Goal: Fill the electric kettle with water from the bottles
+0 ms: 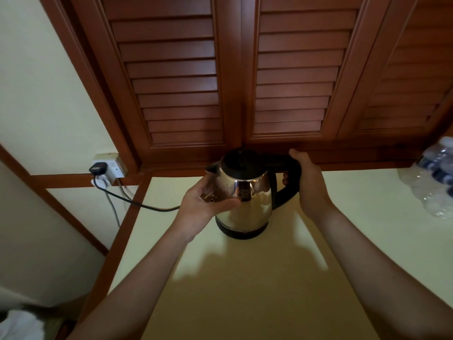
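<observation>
Kettle (245, 192): shiny steel, black lid and handle; stood on the table (245, 278).
Left hand (203, 202): cupped round the kettle's left side.
Right hand (308, 182): wrapped round the handle.
Bottles (434, 177): clear plastic, far right; contents unclear.

Electric kettle (245, 200): polished silver steel body with mirror-like reflections; lid, handle and base black.
Water bottles (438, 177): clear plastic; dark blue and white label bands; blurred.
Countertop (245, 290): plain pale cream-yellow.
Louvred cabinet doors (171, 77): reddish-brown wood; horizontal slat pattern.
Wall (49, 94): plain off-white.
Wall trim (61, 180): reddish-brown wood.
Socket (115, 165): white.
Plug (98, 167): black.
Power cord (137, 203): black.
Second cable (113, 207): pale grey.
Cloth (19, 325): white.
</observation>
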### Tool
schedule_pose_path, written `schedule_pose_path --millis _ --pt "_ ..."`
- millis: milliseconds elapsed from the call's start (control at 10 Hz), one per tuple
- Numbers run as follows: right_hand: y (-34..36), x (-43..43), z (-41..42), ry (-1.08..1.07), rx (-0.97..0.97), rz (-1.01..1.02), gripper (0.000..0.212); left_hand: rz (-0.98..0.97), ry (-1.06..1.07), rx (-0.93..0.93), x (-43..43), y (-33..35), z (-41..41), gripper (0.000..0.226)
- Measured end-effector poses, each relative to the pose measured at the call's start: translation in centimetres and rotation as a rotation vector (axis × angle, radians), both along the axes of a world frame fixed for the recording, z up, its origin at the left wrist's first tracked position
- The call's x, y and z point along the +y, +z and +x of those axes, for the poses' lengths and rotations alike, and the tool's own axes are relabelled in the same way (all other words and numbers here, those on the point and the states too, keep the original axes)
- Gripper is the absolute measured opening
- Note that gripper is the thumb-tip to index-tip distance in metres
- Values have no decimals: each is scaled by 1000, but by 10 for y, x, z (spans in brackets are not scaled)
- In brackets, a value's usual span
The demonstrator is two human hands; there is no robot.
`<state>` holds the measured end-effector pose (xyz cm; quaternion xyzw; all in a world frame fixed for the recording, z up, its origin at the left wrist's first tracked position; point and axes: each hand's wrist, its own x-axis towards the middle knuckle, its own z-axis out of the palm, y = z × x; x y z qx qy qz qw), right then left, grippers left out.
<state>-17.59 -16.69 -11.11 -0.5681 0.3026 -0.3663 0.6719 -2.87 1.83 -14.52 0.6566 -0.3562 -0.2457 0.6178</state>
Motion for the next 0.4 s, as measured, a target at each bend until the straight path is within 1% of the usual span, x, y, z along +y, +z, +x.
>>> schedule_pose_path --millis 200,300,400 --pt "1 0 -1 4 109 -116 34 -30 -30 50 0 0 -2 64" --pt "4 -2 0 7 155 -131 39 -27 -31 47 -3 0 -2 65" --pt "-7 0 -15 -25 255 -163 54 -16 10 17 0 -7 -5 66"
